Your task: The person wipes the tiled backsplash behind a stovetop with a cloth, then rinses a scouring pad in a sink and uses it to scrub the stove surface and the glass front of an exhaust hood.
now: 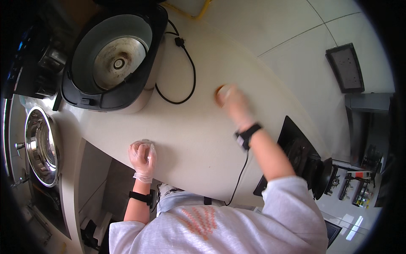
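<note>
My right hand (234,103), in a transparent disposable glove, presses down on the pale countertop (184,130). Under its fingers is a small orange-brown pad (219,95), perhaps a sponge; motion blur hides its detail. Curled into a loose fist, my left hand (142,154) rests near the counter's front edge, gloved the same way. Nothing shows inside that fist. Beyond the left hand stands a rice cooker (117,60) with its lid raised and no inner pot. Brown stains mark its heating plate (122,60).
The black power cord (194,73) loops on the counter beside the cooker. At left sits a stainless steel basin (41,146). A black cooktop (295,149) lies at right, near my forearm. A yellow-rimmed object (199,12) is at the far edge. White tiles line the wall.
</note>
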Demonstrator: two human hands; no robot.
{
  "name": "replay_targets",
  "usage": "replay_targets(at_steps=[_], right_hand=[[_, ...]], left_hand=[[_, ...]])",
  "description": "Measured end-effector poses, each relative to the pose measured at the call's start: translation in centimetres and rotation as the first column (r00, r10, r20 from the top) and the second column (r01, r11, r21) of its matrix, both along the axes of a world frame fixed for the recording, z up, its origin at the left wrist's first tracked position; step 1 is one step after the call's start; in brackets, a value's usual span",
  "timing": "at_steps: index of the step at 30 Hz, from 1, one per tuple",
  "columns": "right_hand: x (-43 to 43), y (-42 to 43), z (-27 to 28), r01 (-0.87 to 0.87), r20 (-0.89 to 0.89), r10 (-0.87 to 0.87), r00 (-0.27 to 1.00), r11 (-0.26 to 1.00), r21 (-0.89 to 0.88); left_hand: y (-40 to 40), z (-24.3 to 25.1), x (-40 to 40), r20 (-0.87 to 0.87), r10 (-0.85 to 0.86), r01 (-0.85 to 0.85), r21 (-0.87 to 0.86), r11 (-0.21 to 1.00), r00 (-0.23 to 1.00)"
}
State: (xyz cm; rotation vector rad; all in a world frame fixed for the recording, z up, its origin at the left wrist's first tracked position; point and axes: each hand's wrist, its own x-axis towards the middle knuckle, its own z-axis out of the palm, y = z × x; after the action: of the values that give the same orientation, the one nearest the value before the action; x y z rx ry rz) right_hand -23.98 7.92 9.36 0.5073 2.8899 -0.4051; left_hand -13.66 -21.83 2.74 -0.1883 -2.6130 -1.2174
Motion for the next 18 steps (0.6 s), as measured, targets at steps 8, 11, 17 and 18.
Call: replay_targets(at_steps=[8,11,17,18], right_hand=[[11.0,-11.0,-1.7,-0.632,0.128,0.636,0.761,0.683,0.365],[18.9,-13.3,-1.7,-0.579,-0.177,0.551,0.816,0.770,-0.268],[14.0,4.8,-1.8,0.284,-0.082,-0.301,0.950,0.944,-0.167],[14.0,8.0,-1.2,0.381,-0.071,-0.395,0.916,0.911,-0.156]], left_hand=[[0.4,-0.5,-0.1,0.028,0.035,-0.037,0.048,0.998,0.999],[0.3,-0.6,-0.2,-0.009,-0.001,0.002,0.059,0.998,1.000],[0.9,-0.2,0.0,0.047,-0.028,0.024,0.071,0.997,0.998],[1.1,-0.3,0.0,0.045,-0.020,0.017,0.067,0.998,0.999]])
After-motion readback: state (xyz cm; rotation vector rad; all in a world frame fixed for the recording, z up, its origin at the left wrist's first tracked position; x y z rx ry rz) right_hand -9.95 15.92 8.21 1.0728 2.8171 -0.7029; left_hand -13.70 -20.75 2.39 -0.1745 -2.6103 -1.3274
